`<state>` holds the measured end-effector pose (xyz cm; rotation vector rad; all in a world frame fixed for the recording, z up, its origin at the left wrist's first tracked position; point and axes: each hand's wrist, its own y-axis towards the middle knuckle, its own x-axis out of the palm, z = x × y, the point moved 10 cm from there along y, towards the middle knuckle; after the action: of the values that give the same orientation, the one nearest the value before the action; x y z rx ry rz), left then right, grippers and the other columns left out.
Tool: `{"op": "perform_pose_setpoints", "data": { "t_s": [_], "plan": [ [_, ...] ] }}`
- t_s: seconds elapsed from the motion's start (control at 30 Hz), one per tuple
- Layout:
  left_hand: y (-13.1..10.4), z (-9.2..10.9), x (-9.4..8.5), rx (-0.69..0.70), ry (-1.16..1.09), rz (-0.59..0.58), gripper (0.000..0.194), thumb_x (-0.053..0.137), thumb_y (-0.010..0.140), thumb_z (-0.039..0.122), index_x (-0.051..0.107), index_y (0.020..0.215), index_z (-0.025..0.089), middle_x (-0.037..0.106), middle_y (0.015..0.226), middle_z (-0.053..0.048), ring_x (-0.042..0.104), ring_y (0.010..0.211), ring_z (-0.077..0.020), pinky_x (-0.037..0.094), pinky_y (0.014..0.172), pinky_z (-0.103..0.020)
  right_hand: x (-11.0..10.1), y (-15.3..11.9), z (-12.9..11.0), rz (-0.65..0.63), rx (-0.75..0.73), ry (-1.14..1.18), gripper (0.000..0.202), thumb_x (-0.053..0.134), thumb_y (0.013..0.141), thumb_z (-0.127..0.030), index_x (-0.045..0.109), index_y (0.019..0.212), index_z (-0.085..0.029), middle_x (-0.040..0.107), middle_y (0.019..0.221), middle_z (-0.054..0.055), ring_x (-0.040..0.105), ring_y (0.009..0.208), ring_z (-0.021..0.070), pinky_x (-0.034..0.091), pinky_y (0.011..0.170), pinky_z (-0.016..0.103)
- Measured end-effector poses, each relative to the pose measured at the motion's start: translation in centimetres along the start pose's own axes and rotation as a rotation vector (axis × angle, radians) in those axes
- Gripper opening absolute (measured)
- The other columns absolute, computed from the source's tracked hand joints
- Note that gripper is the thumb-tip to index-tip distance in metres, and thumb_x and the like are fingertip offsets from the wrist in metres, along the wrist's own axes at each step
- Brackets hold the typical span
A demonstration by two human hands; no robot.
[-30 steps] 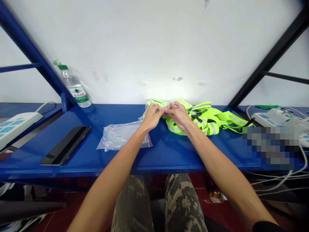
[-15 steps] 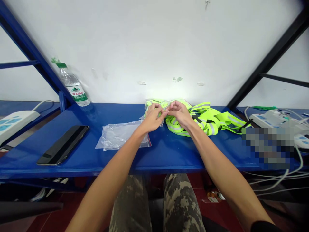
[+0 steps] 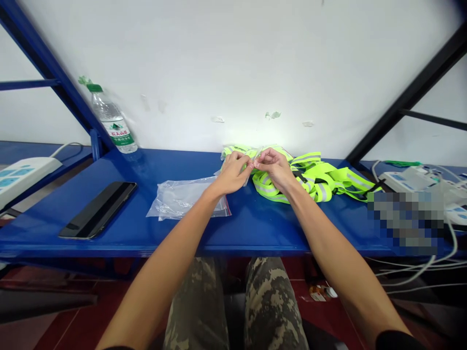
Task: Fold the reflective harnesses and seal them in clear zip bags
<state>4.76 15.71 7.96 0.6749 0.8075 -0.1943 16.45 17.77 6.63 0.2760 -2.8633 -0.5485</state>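
My left hand (image 3: 236, 172) and my right hand (image 3: 274, 167) meet fingertip to fingertip over the middle of the blue table. Both are closed in a pinch on the edge of a clear plastic bag (image 3: 249, 178), mostly hidden by the fingers. Behind and right of them lies a heap of neon yellow reflective straps (image 3: 317, 180) with grey stripes and black buckles. Flat clear zip bags (image 3: 178, 197) with a red seal line lie left of my hands, partly under my left forearm.
A black phone (image 3: 98, 210) lies on the table (image 3: 153, 167) at left. A water bottle (image 3: 116, 124) leans at the back left corner. Power strips (image 3: 31, 175) and white cables (image 3: 452, 238) sit at both sides. The wall and slanted frame posts (image 3: 408, 92) border the table.
The whole view has shifted slightly, with the table a little higher in the picture. My hands stay pinched together at the same spot; the fingers have moved only slightly.
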Motion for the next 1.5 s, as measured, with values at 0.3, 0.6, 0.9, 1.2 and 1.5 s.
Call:
{"op": "perform_pose_setpoints", "data": {
  "t_s": [0.3, 0.6, 0.9, 1.2, 1.5],
  "plan": [
    [-0.2, 0.6, 0.8, 0.025, 0.072, 0.026, 0.025, 0.036, 0.100, 0.032, 0.055, 0.091, 0.020, 0.054, 0.110, -0.010, 0.050, 0.106, -0.0236, 0.042, 0.098, -0.043, -1.0, -0.4, 1.6, 0.158, 0.121, 0.084, 0.041, 0.091, 0.053, -0.023, 0.060, 0.079, -0.020, 0.069, 0.065, -0.002, 0.065, 0.063, 0.0127, 0.057, 0.070, 0.029],
    [-0.6, 1.3, 0.9, 0.064, 0.103, 0.050, 0.021, 0.052, 0.095, 0.038, 0.057, 0.087, 0.019, 0.055, 0.106, -0.009, 0.050, 0.107, -0.0258, 0.044, 0.096, -0.043, -2.1, -1.0, 3.3, 0.274, 0.285, 0.173, 0.036, 0.084, 0.055, -0.008, 0.061, 0.081, -0.016, 0.074, 0.070, 0.003, 0.069, 0.062, 0.0144, 0.059, 0.058, 0.025],
    [0.2, -0.7, 0.8, -0.049, -0.099, 0.015, 0.021, 0.050, 0.094, 0.032, 0.062, 0.080, 0.020, 0.058, 0.099, -0.006, 0.052, 0.106, -0.0224, 0.041, 0.103, -0.041, -1.7, -0.8, 3.4, 0.238, 0.258, 0.188, 0.044, 0.093, 0.050, -0.016, 0.061, 0.080, -0.018, 0.073, 0.071, 0.002, 0.070, 0.067, 0.0154, 0.063, 0.072, 0.032],
    [0.4, -1.4, 0.4, -0.061, -0.145, 0.067, 0.016, 0.051, 0.094, 0.026, 0.060, 0.083, 0.019, 0.058, 0.094, -0.006, 0.055, 0.100, -0.0199, 0.044, 0.096, -0.036, -1.5, -0.8, 3.4, 0.205, 0.296, 0.184, 0.036, 0.086, 0.051, -0.010, 0.061, 0.076, -0.017, 0.071, 0.066, 0.000, 0.069, 0.066, 0.0144, 0.062, 0.076, 0.034],
    [-0.1, -2.6, -3.1, -0.159, -0.223, 0.346, 0.015, 0.050, 0.096, 0.025, 0.056, 0.083, 0.020, 0.057, 0.098, -0.007, 0.055, 0.099, -0.0183, 0.047, 0.089, -0.033, -0.8, -0.9, 1.6, 0.209, 0.197, -0.076, 0.037, 0.089, 0.061, -0.044, 0.064, 0.069, -0.018, 0.064, 0.061, 0.000, 0.064, 0.060, 0.0136, 0.061, 0.063, 0.030]
  ]
}}
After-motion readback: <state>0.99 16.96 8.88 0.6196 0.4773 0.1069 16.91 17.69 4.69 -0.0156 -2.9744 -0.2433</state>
